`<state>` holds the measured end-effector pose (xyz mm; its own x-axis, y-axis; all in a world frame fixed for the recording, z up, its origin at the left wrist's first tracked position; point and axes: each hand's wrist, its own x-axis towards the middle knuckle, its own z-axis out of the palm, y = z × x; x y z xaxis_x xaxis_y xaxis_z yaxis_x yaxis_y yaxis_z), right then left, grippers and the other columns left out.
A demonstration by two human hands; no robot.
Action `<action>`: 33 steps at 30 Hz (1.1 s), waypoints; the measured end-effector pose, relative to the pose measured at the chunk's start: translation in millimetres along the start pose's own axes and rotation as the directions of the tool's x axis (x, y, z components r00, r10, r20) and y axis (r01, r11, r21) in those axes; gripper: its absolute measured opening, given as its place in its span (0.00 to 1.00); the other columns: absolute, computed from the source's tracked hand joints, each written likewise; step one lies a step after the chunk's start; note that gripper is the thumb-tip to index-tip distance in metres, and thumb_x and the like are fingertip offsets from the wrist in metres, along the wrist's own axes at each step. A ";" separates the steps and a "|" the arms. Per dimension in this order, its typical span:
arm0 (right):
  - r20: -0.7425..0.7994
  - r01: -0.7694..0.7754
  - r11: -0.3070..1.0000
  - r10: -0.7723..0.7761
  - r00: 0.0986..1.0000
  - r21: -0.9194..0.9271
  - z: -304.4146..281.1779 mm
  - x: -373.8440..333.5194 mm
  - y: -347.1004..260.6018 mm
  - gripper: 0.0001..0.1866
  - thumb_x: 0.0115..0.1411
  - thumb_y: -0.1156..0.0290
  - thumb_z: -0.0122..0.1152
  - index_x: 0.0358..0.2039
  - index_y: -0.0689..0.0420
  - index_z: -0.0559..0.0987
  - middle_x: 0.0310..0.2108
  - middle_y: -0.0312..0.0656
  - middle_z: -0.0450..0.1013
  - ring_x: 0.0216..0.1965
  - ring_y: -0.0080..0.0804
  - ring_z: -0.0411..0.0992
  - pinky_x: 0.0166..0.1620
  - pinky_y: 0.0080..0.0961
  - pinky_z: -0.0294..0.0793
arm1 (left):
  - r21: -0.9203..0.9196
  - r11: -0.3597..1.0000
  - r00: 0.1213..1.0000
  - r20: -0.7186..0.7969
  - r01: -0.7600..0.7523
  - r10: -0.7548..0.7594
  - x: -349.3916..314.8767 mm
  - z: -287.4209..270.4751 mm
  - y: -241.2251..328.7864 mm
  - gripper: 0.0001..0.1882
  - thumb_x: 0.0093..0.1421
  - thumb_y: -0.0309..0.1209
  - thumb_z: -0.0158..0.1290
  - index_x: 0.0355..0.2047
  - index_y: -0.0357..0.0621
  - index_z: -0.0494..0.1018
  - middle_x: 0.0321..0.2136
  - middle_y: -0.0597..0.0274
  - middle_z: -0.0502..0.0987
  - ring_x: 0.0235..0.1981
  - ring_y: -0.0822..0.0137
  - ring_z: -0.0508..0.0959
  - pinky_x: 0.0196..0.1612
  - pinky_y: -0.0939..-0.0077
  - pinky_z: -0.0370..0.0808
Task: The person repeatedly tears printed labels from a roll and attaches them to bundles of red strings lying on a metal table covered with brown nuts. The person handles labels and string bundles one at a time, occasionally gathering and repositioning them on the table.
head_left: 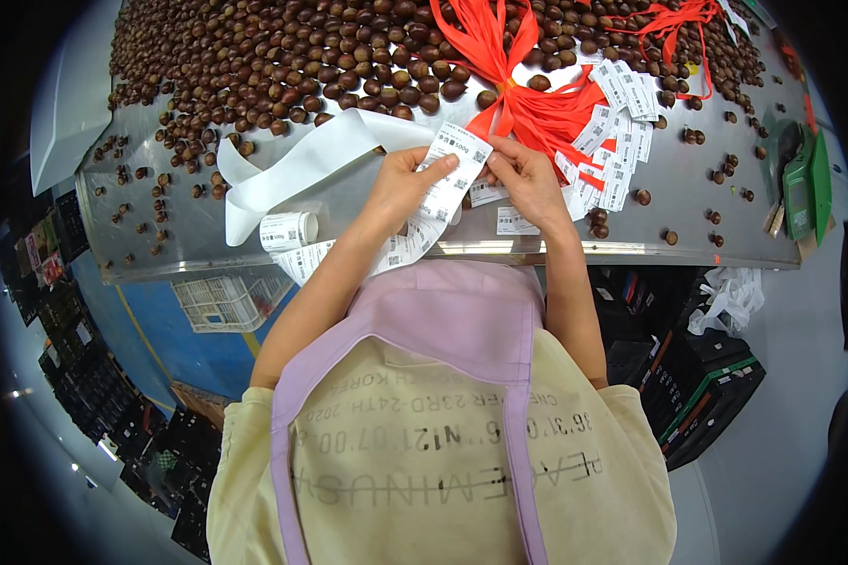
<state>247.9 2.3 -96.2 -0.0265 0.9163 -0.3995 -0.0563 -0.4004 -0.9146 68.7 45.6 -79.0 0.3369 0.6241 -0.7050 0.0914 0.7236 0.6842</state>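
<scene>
My left hand [407, 188] is closed on a strip of white printed labels [456, 162], thumb on top near its upper end. The strip curves down past my left forearm to a label roll [289, 231] lying on the metal table. At the strip's right edge my right hand [530, 185] pinches with thumb and forefinger, close to the label's corner. Just behind both hands lies a bundle of flat red ribbon-like strips [507, 94], tied near its middle. One red strip runs down to the label; where it ends is hidden. White labels [616, 179] sit on the bundle's right-hand ends.
Brown chestnuts [330, 56] are heaped across the back of the table [349, 252], with loose ones nearer the front. Blank white backing tape [292, 174] loops at left. A green scale-like device [805, 184] stands far right; a white crate [226, 303] is below the table.
</scene>
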 end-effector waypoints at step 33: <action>-0.307 -0.016 0.859 -0.165 0.937 -0.511 -0.8 -9.2 -15.1 0.13 0.54 0.66 0.55 0.34 0.64 0.77 0.20 0.50 0.74 0.20 0.38 0.74 0.27 0.28 0.70 | 0.676 0.704 0.297 -0.641 -0.219 0.708 23.6 -234.4 68.0 0.27 0.51 0.46 0.58 0.42 0.34 0.73 0.36 0.48 0.77 0.36 0.59 0.77 0.41 0.66 0.71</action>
<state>249.7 -0.1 -78.8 0.2904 0.9256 -0.2427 0.4625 -0.3578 -0.8112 -136.7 178.7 -92.9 -0.4359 0.8866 0.1548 0.6239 0.1737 0.7620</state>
